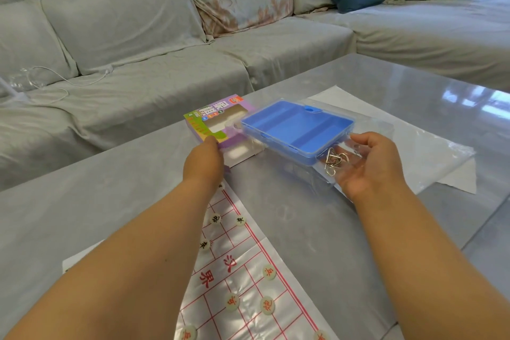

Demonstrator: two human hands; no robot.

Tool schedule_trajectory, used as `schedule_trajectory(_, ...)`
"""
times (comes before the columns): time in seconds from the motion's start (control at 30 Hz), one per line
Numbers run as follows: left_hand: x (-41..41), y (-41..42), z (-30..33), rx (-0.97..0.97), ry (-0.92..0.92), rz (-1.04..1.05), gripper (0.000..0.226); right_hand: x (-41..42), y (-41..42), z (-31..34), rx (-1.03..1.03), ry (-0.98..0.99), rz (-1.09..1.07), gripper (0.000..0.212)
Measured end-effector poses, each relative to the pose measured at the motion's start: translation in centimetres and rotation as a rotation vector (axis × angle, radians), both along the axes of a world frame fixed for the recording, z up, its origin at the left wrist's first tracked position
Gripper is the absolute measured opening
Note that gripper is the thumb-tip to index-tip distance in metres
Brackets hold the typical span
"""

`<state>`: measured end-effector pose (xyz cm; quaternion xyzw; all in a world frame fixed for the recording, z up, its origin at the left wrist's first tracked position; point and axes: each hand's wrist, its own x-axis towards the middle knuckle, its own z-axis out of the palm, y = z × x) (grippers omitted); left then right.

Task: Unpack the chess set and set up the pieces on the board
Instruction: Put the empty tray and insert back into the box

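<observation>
Showing 1 box [218, 121] | 1 blue tray [296, 127] | 8 pieces [269, 273]

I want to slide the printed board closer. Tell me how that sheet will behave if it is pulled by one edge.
The chess board sheet looks thin and glossy with creases, so it would probably flex and ripple, not move stiffly. On the smooth table it likely slides easily. The round pieces lying loose on it may shift.
</observation>
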<state>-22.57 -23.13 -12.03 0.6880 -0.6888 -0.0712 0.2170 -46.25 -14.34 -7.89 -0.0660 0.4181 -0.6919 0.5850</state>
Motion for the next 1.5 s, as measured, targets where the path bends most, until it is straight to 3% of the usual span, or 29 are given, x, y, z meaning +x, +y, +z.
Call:
schedule_trajectory(0.23, 1.5, -0.8, 1.1, 0.054, 0.175, 0.111, 0.019, -1.6, 0.9, 0.6, 0.004, 0.028, 0.010, 0.018)
schedule_trajectory(0.5, 2.0, -2.5, 1.9, 0.080, 0.736, 0.264, 0.027, -4.0, 1.8, 1.0, 0.033, 0.030, 0.076, 0.024)
schedule_trajectory(0.67, 0.5, -2.5, 2.9, 0.077, 0.988, 0.281, 0.027, -3.0, 1.7, 0.8, 0.100, 0.060, 0.152, 0.015)
schedule_trajectory(0.77, 0.0, -2.3, 3.1, 0.076, 1.016, 0.258, 0.025, -2.3, 1.6, 0.3, 0.115, 0.079, 0.169, 0.014)
schedule_trajectory(0.93, -0.6, -1.6, 3.4, 0.029, 0.911, 0.197, 0.014, -3.1, 1.1, -0.4, 0.124, 0.074, 0.088, 0.012)
schedule_trajectory(1.17, -1.3, -1.0, 2.8, 0.072, 0.731, 0.032, 0.047, -3.2, 0.6, -1.4, 0.162, 0.094, 0.107, 0.008)
schedule_trajectory(1.23, -1.4, -1.1, 2.7, 0.077, 0.759, 0.036, 0.040, -3.2, 0.5, -1.6, 0.155, 0.090, 0.103, 0.008)
schedule_trajectory(1.33, -1.6, -0.6, 2.6, 0.064, 0.803, 0.019, 0.008, -3.2, 0.5, -1.6, 0.149, 0.081, 0.079, 0.008)
schedule_trajectory(1.5, -2.0, 0.0, 2.3, 0.078, 0.812, 0.047, 0.042, -3.0, 0.8, -1.3, 0.153, 0.074, 0.076, 0.012)
